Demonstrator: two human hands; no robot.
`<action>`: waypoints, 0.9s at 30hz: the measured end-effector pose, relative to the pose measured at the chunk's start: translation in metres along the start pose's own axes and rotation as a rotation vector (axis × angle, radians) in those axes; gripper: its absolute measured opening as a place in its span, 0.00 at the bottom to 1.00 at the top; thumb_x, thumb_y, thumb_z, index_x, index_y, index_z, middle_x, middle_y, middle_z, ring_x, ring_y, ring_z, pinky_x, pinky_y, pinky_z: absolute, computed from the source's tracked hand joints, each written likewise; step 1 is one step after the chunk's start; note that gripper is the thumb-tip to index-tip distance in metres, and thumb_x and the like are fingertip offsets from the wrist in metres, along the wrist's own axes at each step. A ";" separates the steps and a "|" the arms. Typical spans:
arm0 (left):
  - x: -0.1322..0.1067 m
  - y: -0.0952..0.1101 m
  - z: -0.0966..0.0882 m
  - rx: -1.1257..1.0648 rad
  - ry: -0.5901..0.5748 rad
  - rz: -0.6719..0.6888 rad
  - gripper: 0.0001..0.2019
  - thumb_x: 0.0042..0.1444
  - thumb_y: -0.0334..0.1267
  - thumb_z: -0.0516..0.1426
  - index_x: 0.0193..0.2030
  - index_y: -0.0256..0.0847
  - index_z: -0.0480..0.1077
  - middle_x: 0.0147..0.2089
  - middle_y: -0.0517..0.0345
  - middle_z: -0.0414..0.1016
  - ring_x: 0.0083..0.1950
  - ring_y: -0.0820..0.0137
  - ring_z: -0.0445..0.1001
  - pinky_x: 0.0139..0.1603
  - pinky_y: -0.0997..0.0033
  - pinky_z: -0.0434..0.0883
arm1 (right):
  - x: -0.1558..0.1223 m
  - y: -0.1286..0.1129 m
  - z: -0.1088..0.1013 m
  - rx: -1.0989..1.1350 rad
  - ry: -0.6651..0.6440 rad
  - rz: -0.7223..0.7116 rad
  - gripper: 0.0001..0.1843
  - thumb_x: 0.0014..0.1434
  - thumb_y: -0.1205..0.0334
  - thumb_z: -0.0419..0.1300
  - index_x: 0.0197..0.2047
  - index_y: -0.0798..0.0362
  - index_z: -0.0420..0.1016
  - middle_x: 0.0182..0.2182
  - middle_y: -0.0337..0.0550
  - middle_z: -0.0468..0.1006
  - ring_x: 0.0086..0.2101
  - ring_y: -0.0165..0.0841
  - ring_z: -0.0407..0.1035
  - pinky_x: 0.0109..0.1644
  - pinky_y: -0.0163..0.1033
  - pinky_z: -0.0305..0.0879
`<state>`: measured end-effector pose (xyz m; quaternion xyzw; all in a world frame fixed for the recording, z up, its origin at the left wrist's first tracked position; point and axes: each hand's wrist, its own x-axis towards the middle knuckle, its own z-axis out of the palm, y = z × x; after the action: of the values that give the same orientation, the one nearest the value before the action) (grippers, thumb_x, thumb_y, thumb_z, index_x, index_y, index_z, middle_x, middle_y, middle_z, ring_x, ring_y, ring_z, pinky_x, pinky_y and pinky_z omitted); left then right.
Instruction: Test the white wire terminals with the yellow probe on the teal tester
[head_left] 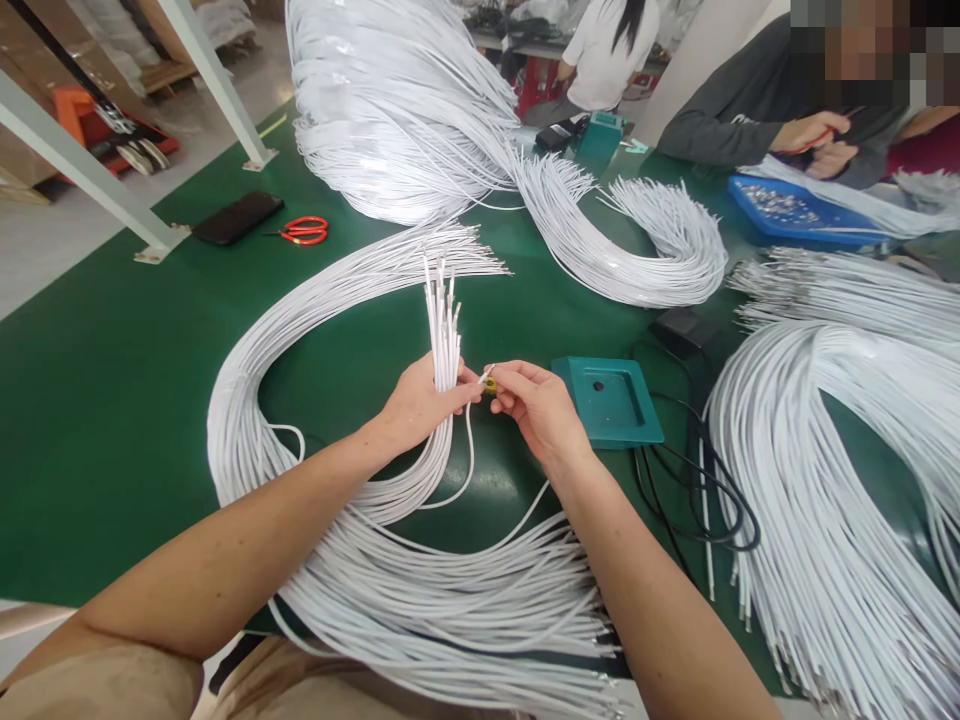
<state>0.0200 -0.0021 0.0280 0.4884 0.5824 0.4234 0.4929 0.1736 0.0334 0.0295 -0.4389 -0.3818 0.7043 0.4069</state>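
No legible text, labels, numbers or signs

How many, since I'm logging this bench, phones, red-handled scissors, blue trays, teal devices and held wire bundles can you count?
Black phone: 1
Red-handled scissors: 1
Blue tray: 1
Teal devices: 2 (one near the right hand, one farther back)
White wire bundle in the left hand: 1
Total: 6

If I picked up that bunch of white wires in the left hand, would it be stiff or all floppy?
Probably bendy but a bit springy: the bunch of white wires curves below the left hand, yet its ends stand up above it. It might fan apart if held loosely, since one wire loops away.
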 end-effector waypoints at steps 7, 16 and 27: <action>-0.002 0.001 -0.004 0.017 0.050 0.033 0.10 0.48 0.39 0.61 0.33 0.38 0.66 0.32 0.61 0.74 0.27 0.76 0.67 0.32 0.71 0.65 | -0.002 0.001 0.002 -0.115 -0.066 -0.006 0.08 0.46 0.62 0.65 0.21 0.53 0.69 0.15 0.31 0.62 0.19 0.24 0.57 0.27 0.34 0.64; 0.001 -0.005 0.001 -0.041 -0.083 0.001 0.14 0.48 0.40 0.63 0.37 0.38 0.63 0.33 0.59 0.74 0.29 0.75 0.71 0.33 0.71 0.68 | 0.003 0.001 -0.004 0.049 -0.192 0.072 0.18 0.51 0.45 0.62 0.28 0.54 0.76 0.18 0.32 0.60 0.19 0.24 0.55 0.26 0.35 0.64; 0.002 -0.008 -0.003 -0.141 -0.136 0.018 0.15 0.48 0.40 0.64 0.35 0.38 0.62 0.32 0.60 0.74 0.29 0.74 0.72 0.33 0.70 0.70 | 0.001 -0.003 -0.005 0.048 -0.274 0.124 0.17 0.52 0.48 0.65 0.24 0.53 0.71 0.18 0.32 0.61 0.21 0.25 0.57 0.27 0.33 0.62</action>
<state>0.0159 -0.0019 0.0202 0.4853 0.5119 0.4337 0.5607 0.1789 0.0364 0.0298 -0.3513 -0.3890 0.7903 0.3173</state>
